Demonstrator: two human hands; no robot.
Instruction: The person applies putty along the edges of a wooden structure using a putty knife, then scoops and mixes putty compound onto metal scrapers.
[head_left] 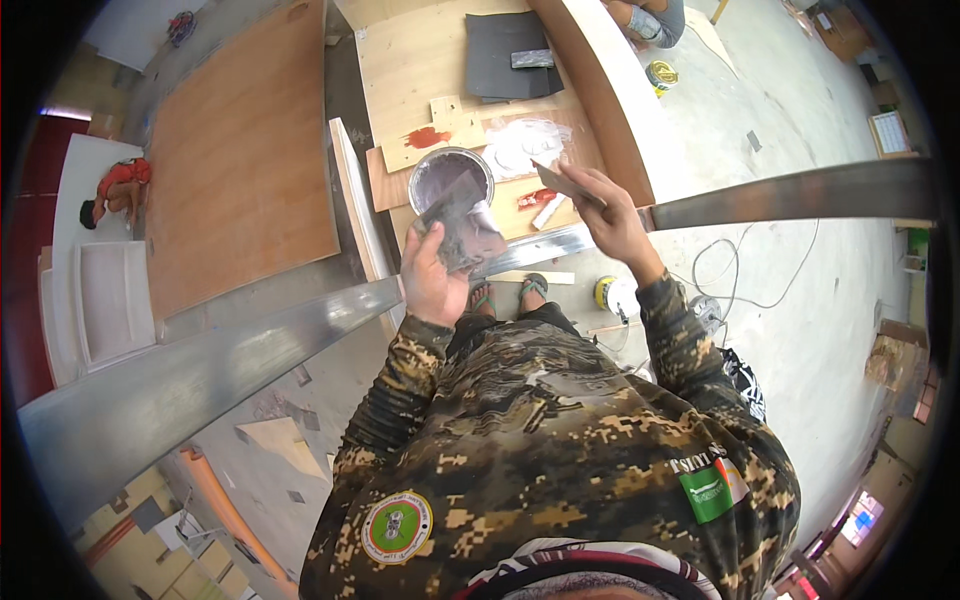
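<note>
My left hand [432, 275] is closed round the near edge of a flat grey plate [458, 225], like a putty board, smeared with pale paste. It tilts over the near side of an open round tin [428, 172] with greyish-purple residue inside. My right hand [612, 215] grips a thin, flat spreader [568, 184], its far end pointing toward the tin. Beneath the hands, a wooden work surface carries a white paste smear [525, 145], a board with a red smear [428, 137], and a white tube [548, 211] beside more red paste.
Shiny metal bars extend left [200, 365] and right [800, 193] of me. Dark sheets [495, 45] with a small block [532, 59] lie farther back. A yellow-and-white can [610, 295] and a cable [738, 275] are on the floor. Other people crouch at far left [125, 185] and top right [655, 22].
</note>
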